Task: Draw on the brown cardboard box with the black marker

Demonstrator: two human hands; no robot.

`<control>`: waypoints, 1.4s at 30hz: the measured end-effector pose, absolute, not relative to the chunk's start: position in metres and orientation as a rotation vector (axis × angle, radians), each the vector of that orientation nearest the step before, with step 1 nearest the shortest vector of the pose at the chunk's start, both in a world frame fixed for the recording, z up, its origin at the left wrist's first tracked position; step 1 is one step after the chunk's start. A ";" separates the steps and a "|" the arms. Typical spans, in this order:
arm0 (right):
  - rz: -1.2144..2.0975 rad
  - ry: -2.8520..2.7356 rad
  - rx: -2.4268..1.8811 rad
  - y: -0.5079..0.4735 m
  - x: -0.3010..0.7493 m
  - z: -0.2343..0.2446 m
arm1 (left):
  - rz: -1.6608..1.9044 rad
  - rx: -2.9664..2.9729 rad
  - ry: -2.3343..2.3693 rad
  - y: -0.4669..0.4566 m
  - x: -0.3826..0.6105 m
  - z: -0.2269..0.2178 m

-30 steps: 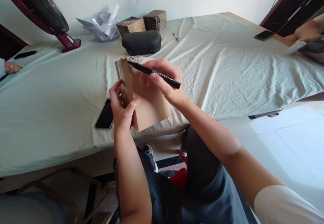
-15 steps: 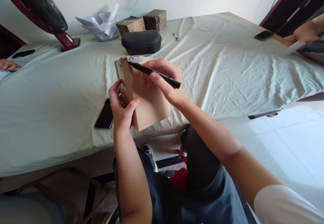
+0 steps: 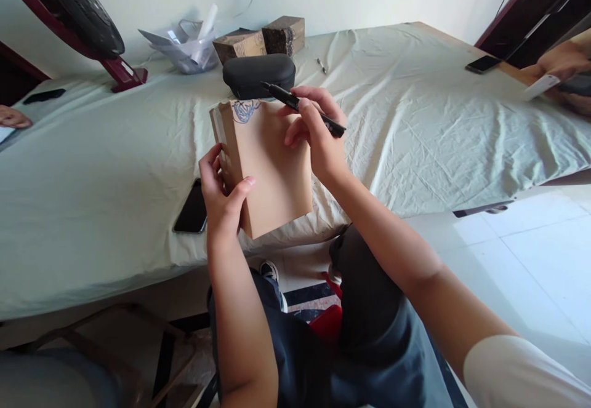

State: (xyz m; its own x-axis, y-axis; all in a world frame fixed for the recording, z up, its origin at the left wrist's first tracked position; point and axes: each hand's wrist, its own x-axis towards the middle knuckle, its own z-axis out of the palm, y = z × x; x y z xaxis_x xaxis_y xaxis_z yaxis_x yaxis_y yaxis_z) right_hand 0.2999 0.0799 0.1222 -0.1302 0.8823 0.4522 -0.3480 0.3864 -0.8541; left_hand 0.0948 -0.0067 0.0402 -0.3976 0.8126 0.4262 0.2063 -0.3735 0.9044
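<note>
My left hand point(image 3: 221, 196) grips the lower left edge of a tan cardboard box point(image 3: 270, 168), holding it tilted at the near edge of the table. A small blue drawing point(image 3: 245, 111) sits at the box's top left corner. My right hand point(image 3: 317, 134) pinches a black pen point(image 3: 302, 108) above the box's upper right part, the tip lifted clear of the cardboard and pointing left, away from the drawing.
A black phone point(image 3: 191, 209) lies on the pale cloth point(image 3: 115, 168) left of the box. Behind are a black case point(image 3: 258, 74), two patterned boxes point(image 3: 261, 40), a clear bag point(image 3: 184, 48) and a fan point(image 3: 78, 14). Other people's hands point(image 3: 566, 63) show at both edges.
My right hand lifted the pen off the drawing and moved up and right. The drawing now shows fully. The left hand and box stayed put.
</note>
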 end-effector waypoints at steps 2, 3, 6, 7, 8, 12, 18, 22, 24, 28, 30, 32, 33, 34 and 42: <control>1.149 -1.299 -0.510 0.080 0.300 0.123 | 1.824 1.374 1.412 -0.006 0.095 0.040; 1.143 -1.309 -0.480 0.079 0.300 0.123 | 1.827 1.371 1.417 -0.006 0.095 0.041; 1.128 -1.362 -0.409 0.079 0.299 0.121 | 1.850 1.340 1.405 -0.005 0.095 0.043; 1.125 -1.375 -0.391 0.079 0.299 0.120 | 1.856 1.332 1.399 -0.006 0.096 0.043; 1.131 -1.391 -0.384 0.079 0.299 0.119 | 1.857 1.331 1.397 -0.006 0.096 0.044; 1.195 -1.499 -0.433 0.077 0.300 0.117 | 1.832 1.341 1.410 -0.008 0.095 0.045; 1.192 -1.500 -0.491 0.074 0.298 0.118 | 1.818 1.326 1.420 -0.009 0.093 0.045; 1.118 -1.365 -0.547 0.081 0.300 0.120 | 1.835 1.357 1.419 -0.010 0.089 0.042; 1.078 -1.314 -0.617 0.087 0.302 0.120 | 1.858 1.338 1.404 -0.008 0.082 0.038; 1.115 -1.341 -0.727 0.099 0.312 0.119 | 1.977 1.232 1.355 -0.001 0.064 0.025; 1.240 -1.377 -0.745 0.104 0.320 0.118 | 2.050 1.197 1.363 0.001 0.058 0.017; 1.399 -1.377 -0.712 0.108 0.328 0.116 | 2.087 1.189 1.404 -0.003 0.056 0.011; 1.473 -1.370 -0.691 0.109 0.331 0.115 | 2.093 1.185 1.429 -0.006 0.058 0.008; 1.528 -1.369 -0.683 0.111 0.333 0.115 | 2.097 1.171 1.456 -0.010 0.060 0.006; 1.409 -1.691 -1.347 0.122 0.331 0.104 | 2.201 0.992 1.378 -0.023 0.058 0.002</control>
